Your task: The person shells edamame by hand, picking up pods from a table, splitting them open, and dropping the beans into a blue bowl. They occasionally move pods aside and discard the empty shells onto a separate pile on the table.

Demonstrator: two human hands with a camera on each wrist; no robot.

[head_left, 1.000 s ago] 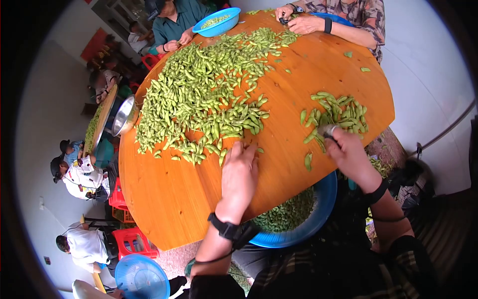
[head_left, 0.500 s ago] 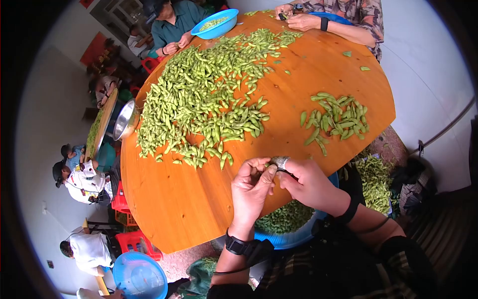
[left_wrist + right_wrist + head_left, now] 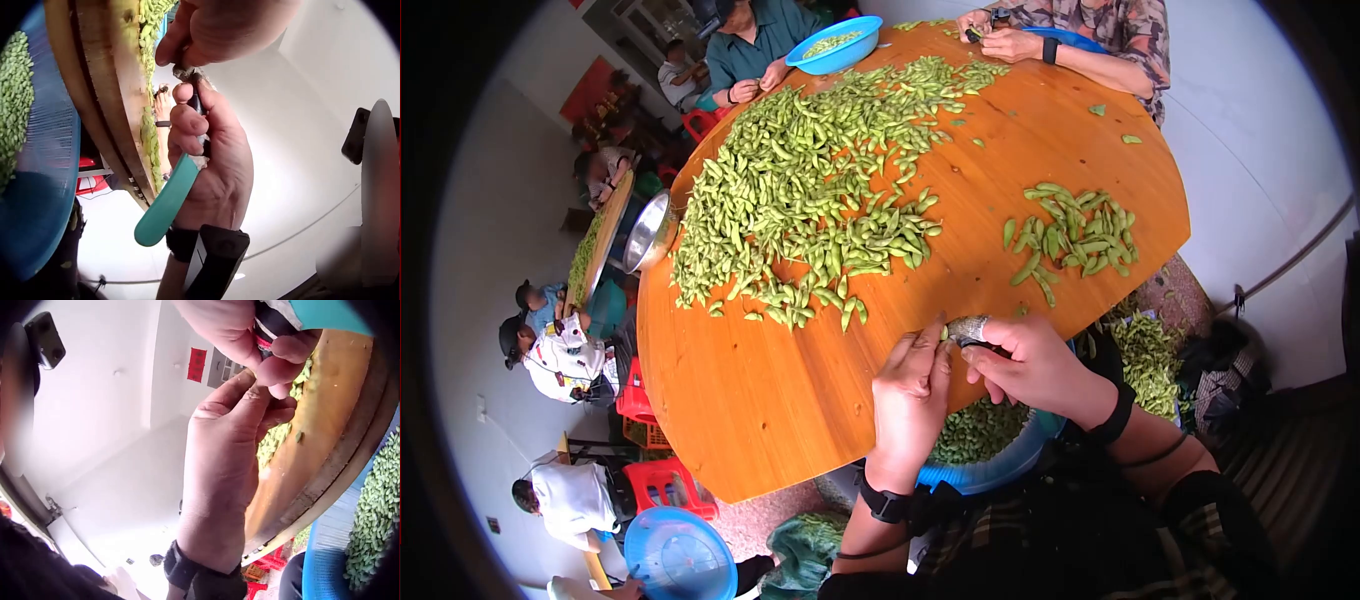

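Over the wooden table's (image 3: 750,430) near edge the two hands meet. The left hand (image 3: 908,405) pinches a green pod (image 3: 944,332) between thumb and fingers; the pod is mostly covered. Curled round a tool with a teal handle (image 3: 165,206) is the right hand (image 3: 1045,372), with a grey wrap (image 3: 968,328) on a digit touching the pod end. The tool's tip is hidden. A large pile of pods (image 3: 800,190) lies beyond the left hand, a smaller group (image 3: 1085,235) beyond the right. Below the hands, a blue basin (image 3: 325,550) holds loose green beans (image 3: 378,506).
Across the table two people work with their hands, beside a blue bowl (image 3: 836,58). At the left stand a metal bowl (image 3: 648,232), a red stool (image 3: 668,485) and an empty-looking blue basin (image 3: 680,555). More pods (image 3: 1148,365) lie below the table at the right.
From the pod pile and the small group, the hands came back together at the near edge. Since half a second ago they have stayed together, the left fingers shifting round the pod.
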